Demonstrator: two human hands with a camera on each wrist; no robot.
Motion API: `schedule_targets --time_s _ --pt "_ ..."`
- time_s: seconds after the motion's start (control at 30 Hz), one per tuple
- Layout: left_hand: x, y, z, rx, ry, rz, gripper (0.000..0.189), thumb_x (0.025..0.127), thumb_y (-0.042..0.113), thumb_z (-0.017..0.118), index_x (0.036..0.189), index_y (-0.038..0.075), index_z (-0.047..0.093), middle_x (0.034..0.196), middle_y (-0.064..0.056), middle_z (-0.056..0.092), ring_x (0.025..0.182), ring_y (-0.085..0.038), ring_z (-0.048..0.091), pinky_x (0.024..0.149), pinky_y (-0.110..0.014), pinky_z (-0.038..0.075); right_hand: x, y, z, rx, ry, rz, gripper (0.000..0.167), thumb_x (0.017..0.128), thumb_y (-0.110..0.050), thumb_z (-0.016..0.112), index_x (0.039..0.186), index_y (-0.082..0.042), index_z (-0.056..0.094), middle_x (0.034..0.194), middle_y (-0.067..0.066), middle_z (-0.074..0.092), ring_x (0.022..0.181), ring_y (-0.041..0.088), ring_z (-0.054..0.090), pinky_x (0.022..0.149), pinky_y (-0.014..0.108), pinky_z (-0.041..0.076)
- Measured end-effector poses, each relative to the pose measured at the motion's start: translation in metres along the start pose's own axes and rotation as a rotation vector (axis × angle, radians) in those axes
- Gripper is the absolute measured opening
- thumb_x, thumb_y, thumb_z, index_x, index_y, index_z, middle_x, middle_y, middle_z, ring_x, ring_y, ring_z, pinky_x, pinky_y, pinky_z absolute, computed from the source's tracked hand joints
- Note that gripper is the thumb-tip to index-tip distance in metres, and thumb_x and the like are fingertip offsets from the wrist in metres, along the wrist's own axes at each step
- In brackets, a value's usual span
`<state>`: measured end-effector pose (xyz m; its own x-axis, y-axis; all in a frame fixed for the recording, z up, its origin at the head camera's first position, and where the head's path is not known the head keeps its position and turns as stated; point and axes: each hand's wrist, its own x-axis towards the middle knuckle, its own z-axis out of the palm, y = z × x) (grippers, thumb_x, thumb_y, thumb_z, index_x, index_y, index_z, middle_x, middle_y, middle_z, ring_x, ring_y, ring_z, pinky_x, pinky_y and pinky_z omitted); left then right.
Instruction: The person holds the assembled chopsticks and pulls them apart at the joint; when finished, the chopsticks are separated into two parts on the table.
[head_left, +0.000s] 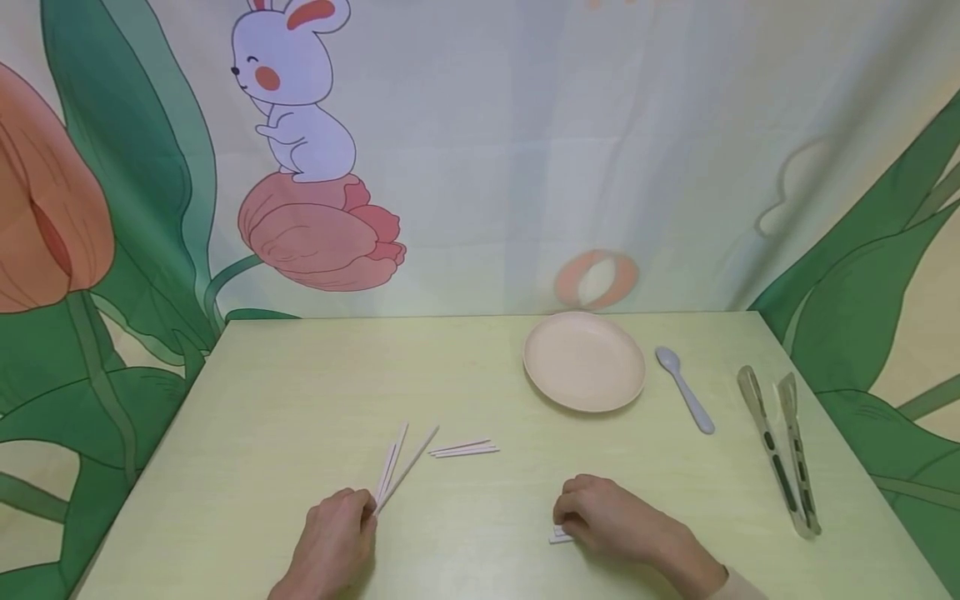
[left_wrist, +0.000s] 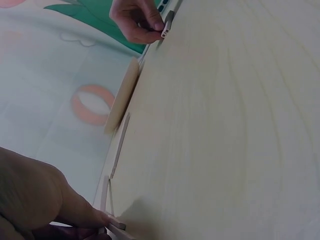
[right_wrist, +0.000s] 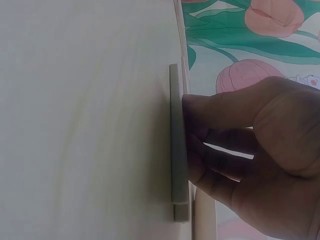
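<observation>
Positions are following a clock face centred on my table. A printed cloth backdrop (head_left: 487, 167) is hanging at 12 o'clock, beyond the far edge of the pale table (head_left: 262, 417). A round plate (head_left: 585, 362) is lying at 1 o'clock; metal tongs (head_left: 784, 487) are resting at 3, arms spread. My right hand (head_left: 618, 517), at 4 o'clock, is pinching a short stack of sticks (right_wrist: 178, 135) between thumb and fingers. My left hand (head_left: 333, 533), at 8, is gripping a fan of sticks (head_left: 407, 472) by the near ends, their far ends spreading toward 12 and 1. A pale spoon (head_left: 688, 396) is lying between 2 and 3, its bowl pointing toward 11. Loose sticks (head_left: 467, 452) are lying near the centre, roughly along the 9-to-3 line. All the sticks are looking light and stiff, flat-sided, probably not very slippery, but thin enough to snap if bent; a gentle pinch at mid-length is likely serving best, since end holds are letting the far ends splay.
</observation>
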<state>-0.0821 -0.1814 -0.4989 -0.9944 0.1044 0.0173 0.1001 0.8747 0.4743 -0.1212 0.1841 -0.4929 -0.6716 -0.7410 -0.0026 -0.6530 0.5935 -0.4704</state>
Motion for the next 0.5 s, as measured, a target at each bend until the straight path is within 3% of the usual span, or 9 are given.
schedule_targets --time_s 0.27,0.5 --pt "0.004 0.001 -0.006 0.013 0.035 0.011 0.005 0.082 -0.002 0.07 0.086 0.002 0.07 0.074 0.0 0.061 0.066 -0.009 0.057 0.059 -0.021 0.05 0.001 0.001 -0.002 -0.024 0.027 -0.021 0.01 0.089 -0.011 0.068 0.088 -0.02 0.072 0.084 -0.017 0.06 0.081 -0.003 0.051 0.073 0.019 0.05" --pt "0.011 0.003 -0.014 0.081 0.091 0.065 0.008 0.079 -0.003 0.073 0.085 0.002 0.072 0.074 -0.001 0.062 0.065 -0.009 0.057 0.058 -0.022 0.05 0.007 0.002 -0.006 -0.069 0.139 -0.092 0.009 0.085 -0.009 0.071 0.086 -0.018 0.071 0.083 -0.014 0.06 0.079 -0.002 0.051 0.07 0.017 0.048"
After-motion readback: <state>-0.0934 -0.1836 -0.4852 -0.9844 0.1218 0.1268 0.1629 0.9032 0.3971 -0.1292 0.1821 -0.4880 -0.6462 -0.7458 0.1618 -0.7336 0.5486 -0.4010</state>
